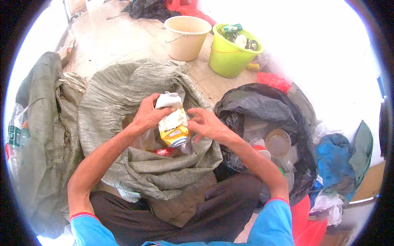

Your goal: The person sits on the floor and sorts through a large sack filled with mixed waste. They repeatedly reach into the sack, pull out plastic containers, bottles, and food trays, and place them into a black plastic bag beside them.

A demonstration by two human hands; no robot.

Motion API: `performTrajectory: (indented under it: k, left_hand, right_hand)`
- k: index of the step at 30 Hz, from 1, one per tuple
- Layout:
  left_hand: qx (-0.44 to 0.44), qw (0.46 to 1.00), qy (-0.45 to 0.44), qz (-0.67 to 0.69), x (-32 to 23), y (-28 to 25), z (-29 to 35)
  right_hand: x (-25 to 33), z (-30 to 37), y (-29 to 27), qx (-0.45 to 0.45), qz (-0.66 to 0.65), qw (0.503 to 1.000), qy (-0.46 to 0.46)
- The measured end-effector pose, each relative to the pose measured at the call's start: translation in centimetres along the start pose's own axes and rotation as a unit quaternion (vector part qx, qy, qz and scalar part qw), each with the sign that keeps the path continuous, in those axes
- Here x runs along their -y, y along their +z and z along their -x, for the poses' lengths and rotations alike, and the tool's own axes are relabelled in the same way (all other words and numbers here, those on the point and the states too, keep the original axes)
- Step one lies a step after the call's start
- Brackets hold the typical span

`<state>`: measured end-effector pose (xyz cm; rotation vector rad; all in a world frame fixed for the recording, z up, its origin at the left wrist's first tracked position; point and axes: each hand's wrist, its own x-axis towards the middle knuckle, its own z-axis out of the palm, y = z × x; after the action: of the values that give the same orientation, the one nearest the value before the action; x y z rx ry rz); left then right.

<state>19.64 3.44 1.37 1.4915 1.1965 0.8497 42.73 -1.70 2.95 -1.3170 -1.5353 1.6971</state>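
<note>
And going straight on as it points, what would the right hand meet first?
Most likely the yellow-white can held in the left hand. It sits just past the fingers of the right hand; whether they touch is unclear.

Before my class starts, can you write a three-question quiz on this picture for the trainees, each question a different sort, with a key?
1. Multiple choice: What is in the grip of the left hand?
a) a folded cloth
b) a white-and-yellow can
c) a wooden spoon

2. True or false: The beige bucket stands to the right of the green bucket.

3. Fill the gap: The open sack is grey-green, while the bag holding a round, clear plastic tub is ____.

Key: 1. b; 2. False, it stands to the left; 3. black.
</note>
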Motion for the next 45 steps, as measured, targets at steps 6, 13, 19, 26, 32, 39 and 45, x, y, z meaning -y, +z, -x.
performTrajectory:
  k: [6, 13, 19, 26, 32, 39, 45]
  left_hand:
    - [0.008, 0.997, 0.061, 0.043, 0.2, 2.4, -0.5]
    - [0.105, 0.961, -0.155, 0.201, 3.1, 0.6, -1.5]
    - [0.105, 0.98, -0.16, 0.05, 8.2, 0.3, -1.7]
    - [0.06, 0.975, -0.07, -0.201, 11.8, -0.8, -1.2]
    - [-0.032, 0.92, 0.083, -0.382, 14.2, -2.8, -1.6]
    - [-0.062, 0.865, 0.11, -0.485, 12.5, -7.1, -1.3]
    - [-0.02, 0.902, 0.069, -0.425, 11.2, -9.1, -1.8]
  right_hand:
    - [-1.8, 0.3, -0.1, 0.05, -0.113, 0.992, 0.028]
    - [1.0, -2.0, -11.1, -0.141, -0.125, 0.98, -0.065]
    - [11.1, -13.5, -25.9, -0.303, -0.111, 0.937, -0.132]
    - [5.6, -13.0, -14.4, -0.092, -0.035, 0.992, -0.075]
    - [5.2, -10.8, -2.3, 0.154, 0.156, 0.975, -0.02]
    - [-5.1, -14.5, 4.3, 0.216, 0.621, 0.753, 0.006]
    - [-9.4, -17.7, 4.1, 0.064, 0.345, 0.936, 0.0]
